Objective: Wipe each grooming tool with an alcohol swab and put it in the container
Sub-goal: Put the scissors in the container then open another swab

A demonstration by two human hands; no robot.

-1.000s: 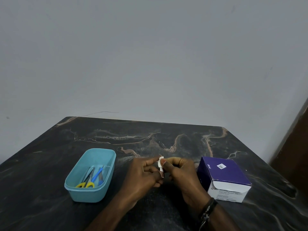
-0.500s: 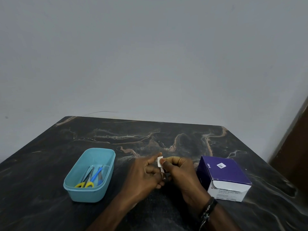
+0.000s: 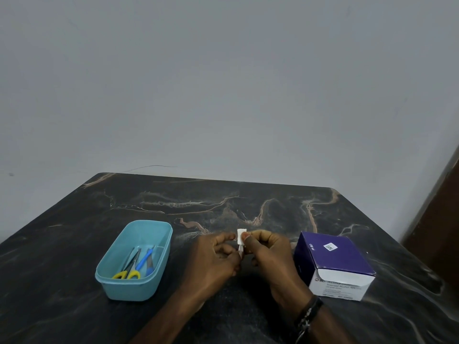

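From the head view, a dark marbled desk [image 3: 248, 202] stands against a pale wall. Near its front edge, at the middle, the left hand [image 3: 213, 261] and the right hand [image 3: 268, 256] meet, fingers curled; together they pinch a small white alcohol swab [image 3: 241, 236] between thumbs and fingertips, a thin pale strip hanging below it. Whether a tool lies inside the swab cannot be told. Toward the desk's left edge sits a teal container [image 3: 149, 289] holding yellow-handled scissors [image 3: 128, 271] and a blue-handled tool [image 3: 145, 260]. Toward the right edge, just beside the right hand, stands a purple and white swab box [image 3: 332, 264]. A dark bracelet [image 3: 308, 311] circles the right wrist.
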